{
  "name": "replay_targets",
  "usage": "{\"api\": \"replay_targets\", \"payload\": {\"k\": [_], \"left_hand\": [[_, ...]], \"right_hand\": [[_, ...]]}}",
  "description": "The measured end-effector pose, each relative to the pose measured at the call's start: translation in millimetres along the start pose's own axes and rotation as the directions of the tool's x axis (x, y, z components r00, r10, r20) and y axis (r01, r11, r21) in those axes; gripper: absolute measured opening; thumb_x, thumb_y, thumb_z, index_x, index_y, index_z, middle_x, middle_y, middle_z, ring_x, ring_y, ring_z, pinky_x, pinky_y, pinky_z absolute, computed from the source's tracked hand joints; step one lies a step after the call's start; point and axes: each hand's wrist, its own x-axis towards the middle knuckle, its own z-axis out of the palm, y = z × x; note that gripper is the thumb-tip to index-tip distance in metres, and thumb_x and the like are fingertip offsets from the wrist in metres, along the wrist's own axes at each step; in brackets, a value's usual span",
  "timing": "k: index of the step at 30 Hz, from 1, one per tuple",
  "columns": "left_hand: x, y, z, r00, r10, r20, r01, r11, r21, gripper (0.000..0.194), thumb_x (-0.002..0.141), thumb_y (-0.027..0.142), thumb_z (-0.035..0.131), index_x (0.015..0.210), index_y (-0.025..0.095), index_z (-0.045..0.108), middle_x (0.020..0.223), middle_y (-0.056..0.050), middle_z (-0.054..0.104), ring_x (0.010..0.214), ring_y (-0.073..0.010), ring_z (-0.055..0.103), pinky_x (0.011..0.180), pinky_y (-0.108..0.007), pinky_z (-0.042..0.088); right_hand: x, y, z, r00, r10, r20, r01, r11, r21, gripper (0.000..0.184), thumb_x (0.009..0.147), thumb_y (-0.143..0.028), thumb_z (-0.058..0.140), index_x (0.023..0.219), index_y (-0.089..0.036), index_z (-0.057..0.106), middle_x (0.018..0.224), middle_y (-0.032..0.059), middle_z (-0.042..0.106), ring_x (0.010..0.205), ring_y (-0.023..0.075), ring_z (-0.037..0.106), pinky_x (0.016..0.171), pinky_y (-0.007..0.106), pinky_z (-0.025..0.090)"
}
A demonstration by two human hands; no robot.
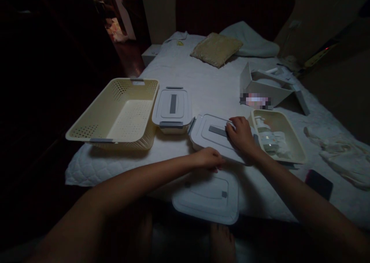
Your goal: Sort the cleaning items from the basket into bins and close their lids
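Observation:
A storage box with a pale lid and a grey handle strip lies near the front of the bed, its left latch sticking up. My left hand is closed at the box's front edge, fingers curled against it. Over the right end of the same lid, my right hand grips with bent fingers; its palm side is hidden. Below my left hand, a loose pale lid lies at the bed's front edge. To the right stands an open cream bin holding several white bottles and jars.
At left is a large cream perforated basket; beside it stands a smaller lidded box. A white angular box sits at the back right. Further away are a cushion, a dark phone-like object and crumpled cloth.

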Motion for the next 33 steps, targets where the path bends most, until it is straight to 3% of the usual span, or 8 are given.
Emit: {"api": "replay_targets", "payload": {"k": [2, 5, 9, 17, 22, 26, 29, 33], "left_hand": [[-3.1, 11.7, -16.9, 0.976, 0.179, -0.126, -0.159, 0.975, 0.153, 0.016, 0.079, 0.020, 0.050, 0.064, 0.014, 0.054, 0.058, 0.001, 0.055, 0.050, -0.0087, 0.051, 0.054, -0.023, 0.043], [0.9, 29.6, -47.0, 0.787, 0.550, -0.280, -0.336, 0.762, 0.554, 0.017, 0.080, 0.025, 0.049, 0.073, 0.014, 0.059, 0.069, -0.003, 0.060, 0.066, -0.0135, 0.055, 0.067, -0.027, 0.045], [20.7, 42.2, -82.6, 0.631, 0.724, -0.278, -0.167, 0.477, 0.863, 0.022, 0.085, 0.023, 0.041, 0.086, 0.013, 0.061, 0.091, -0.010, 0.061, 0.093, -0.0198, 0.054, 0.086, -0.033, 0.041], [53.2, 37.0, -105.7, 0.713, 0.635, -0.299, -0.006, 0.431, 0.902, 0.027, 0.088, 0.026, 0.039, 0.098, 0.011, 0.059, 0.108, -0.014, 0.055, 0.094, -0.0205, 0.054, 0.083, -0.032, 0.042], [61.5, 43.9, -111.5, 0.767, 0.577, -0.282, -0.016, 0.456, 0.890, 0.027, 0.087, 0.022, 0.037, 0.093, 0.012, 0.061, 0.099, -0.015, 0.061, 0.089, -0.0225, 0.057, 0.078, -0.032, 0.042], [67.8, 47.1, -108.9, 0.752, 0.546, -0.369, 0.008, 0.552, 0.834, 0.022, 0.082, 0.016, 0.041, 0.086, 0.013, 0.063, 0.092, -0.014, 0.063, 0.085, -0.0230, 0.057, 0.078, -0.033, 0.042], [67.9, 45.8, -102.9, 0.724, 0.557, -0.407, 0.008, 0.583, 0.813, 0.023, 0.081, 0.012, 0.041, 0.087, 0.013, 0.063, 0.094, -0.015, 0.063, 0.087, -0.0235, 0.057, 0.080, -0.034, 0.042], [61.5, 46.7, -95.6, 0.727, 0.543, -0.421, 0.085, 0.536, 0.840, 0.030, 0.081, 0.007, 0.035, 0.098, 0.009, 0.060, 0.101, -0.020, 0.061, 0.091, -0.0260, 0.058, 0.078, -0.035, 0.043]], "right_hand": [[-19.4, 1.5, -11.7, 1.000, -0.008, -0.004, 0.008, 1.000, 0.027, 0.033, 0.086, -0.036, 0.042, 0.104, -0.014, 0.059, 0.101, 0.0142, 0.057, 0.097, 0.0256, 0.051, 0.086, 0.039, 0.041], [-48.0, 5.6, -27.3, 0.999, 0.034, -0.033, -0.032, 0.998, 0.057, 0.029, 0.085, -0.037, 0.045, 0.094, -0.014, 0.061, 0.090, 0.0113, 0.057, 0.089, 0.0231, 0.053, 0.082, 0.037, 0.043], [-68.7, 11.3, -37.8, 0.998, 0.056, 0.016, -0.056, 0.997, 0.052, 0.032, 0.085, -0.041, 0.044, 0.095, -0.015, 0.061, 0.087, 0.0105, 0.057, 0.084, 0.0228, 0.054, 0.077, 0.037, 0.044], [-71.5, 25.2, -53.0, 0.960, 0.269, 0.084, -0.247, 0.947, -0.206, 0.049, 0.083, -0.050, 0.041, 0.108, -0.011, 0.056, 0.087, 0.0156, 0.059, 0.085, 0.0290, 0.057, 0.072, 0.041, 0.044], [-74.2, 30.2, -58.2, 0.783, 0.554, 0.283, -0.535, 0.832, -0.149, 0.055, 0.081, -0.056, 0.041, 0.109, -0.011, 0.055, 0.069, 0.0110, 0.063, 0.065, 0.0258, 0.062, 0.061, 0.036, 0.046], [-75.8, 24.1, -56.0, 0.640, 0.630, 0.439, -0.704, 0.710, 0.007, 0.049, 0.083, -0.054, 0.037, 0.107, -0.014, 0.052, 0.055, 0.0046, 0.058, 0.041, 0.0197, 0.055, 0.045, 0.032, 0.044], [-77.5, 24.7, -51.8, 0.643, 0.635, 0.428, -0.734, 0.671, 0.107, 0.046, 0.082, -0.054, 0.040, 0.106, -0.016, 0.051, 0.062, 0.0058, 0.061, 0.041, 0.0184, 0.056, 0.042, 0.031, 0.044], [-75.1, 34.5, -48.2, 0.748, 0.576, 0.331, -0.630, 0.773, 0.079, 0.042, 0.083, -0.052, 0.040, 0.095, -0.015, 0.058, 0.065, 0.0081, 0.062, 0.045, 0.0177, 0.056, 0.048, 0.030, 0.043]]}}
